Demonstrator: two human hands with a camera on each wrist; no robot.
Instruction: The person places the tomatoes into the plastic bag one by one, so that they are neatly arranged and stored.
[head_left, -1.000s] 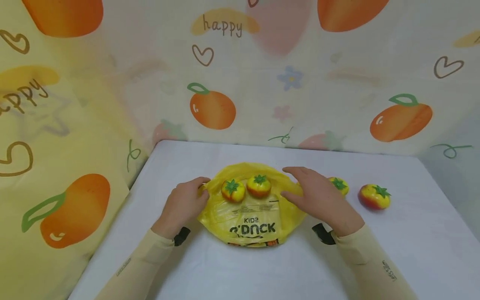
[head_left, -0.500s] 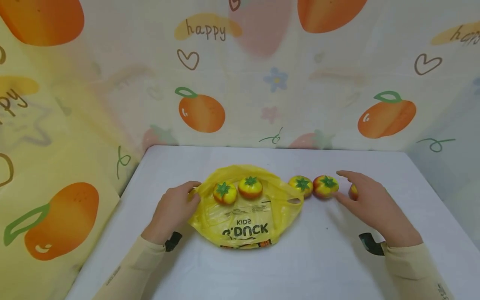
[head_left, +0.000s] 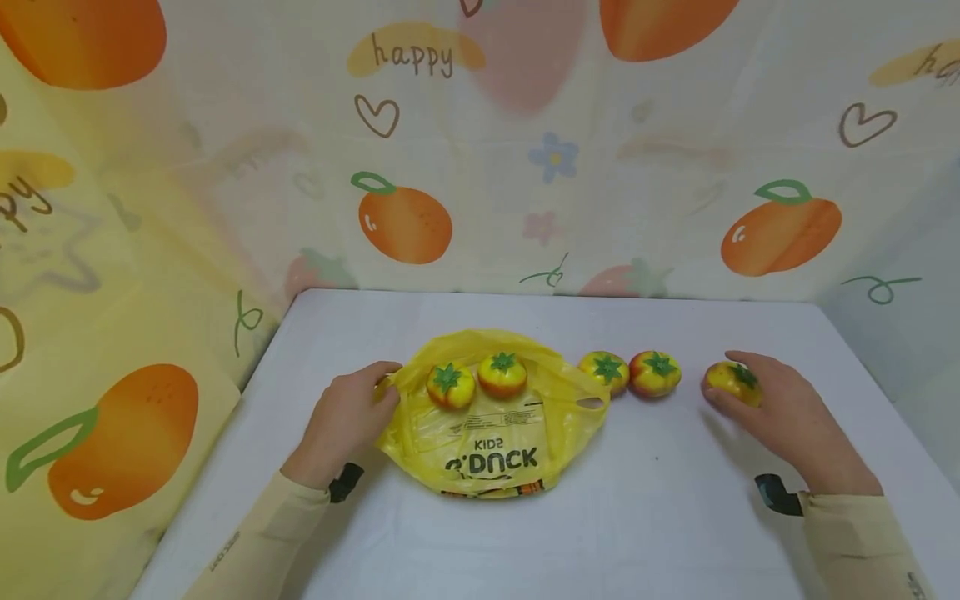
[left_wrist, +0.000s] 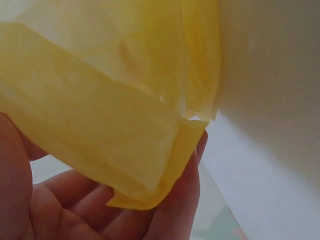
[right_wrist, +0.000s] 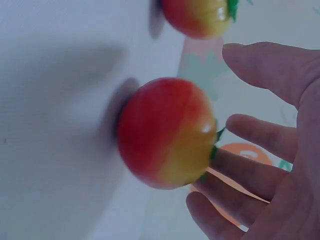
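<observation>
A flat yellow plastic bag (head_left: 495,483) with dark lettering lies at the table's centre. Its left edge is held by my left hand (head_left: 348,421); in the left wrist view the bag's folded corner (left_wrist: 140,180) covers the fingertips. Two round red-and-yellow toy fruits, a left one (head_left: 451,386) and a right one (head_left: 502,375), with green star-shaped leaves, sit on the bag. Around another such fruit (head_left: 727,383) at the right, my right hand (head_left: 787,412) spreads its thumb and fingers. The right wrist view shows these fingers (right_wrist: 255,175) loosely extended beside the fruit.
Beyond the bag's right handle sit two more toy fruits, one (head_left: 606,371) against the bag and one (head_left: 655,375) close beside it. The white table (head_left: 637,517) ends at a fruit-printed cloth backdrop (head_left: 480,192) behind and at the left.
My right hand has moved right, from the bag's right edge past two fruits to the rightmost fruit. The left hand stays at the bag's left edge. The head view has shifted slightly.
</observation>
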